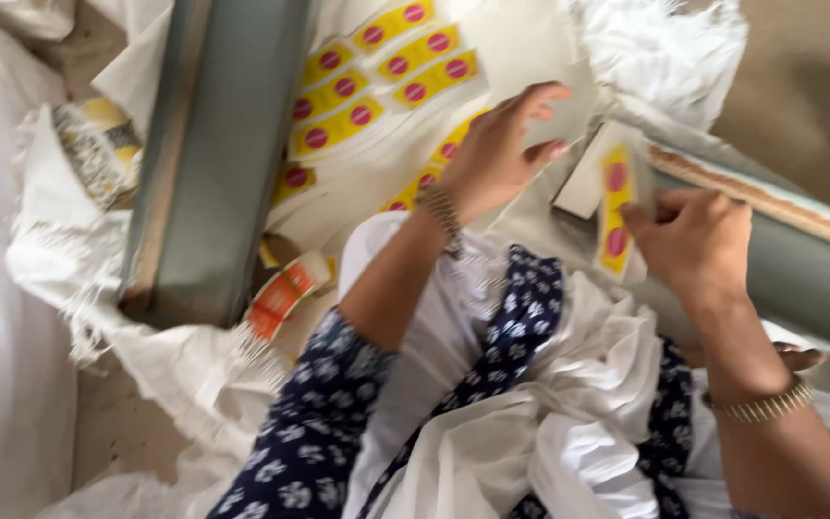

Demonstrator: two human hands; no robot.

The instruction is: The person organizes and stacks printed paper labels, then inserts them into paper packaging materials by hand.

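Observation:
My right hand (698, 240) grips a small white packet with a yellow label bearing red dots (615, 197), held above the white cloth. My left hand (497, 149) reaches forward with its fingers spread, hovering over a pile of similar yellow labelled packets (367, 82) laid on a white sheet. It holds nothing that I can see. Both wrists wear metal bangles. White and dark blue patterned fabric (521, 384) lies bunched in my lap below the hands.
A long grey-green beam (218, 144) runs down the left side. Another grey-green beam (809, 269) passes under my right hand. A roll of orange and white tape (285, 288) lies by the left beam. Frayed white sacking (655, 48) and a patterned bundle (98, 144) surround them.

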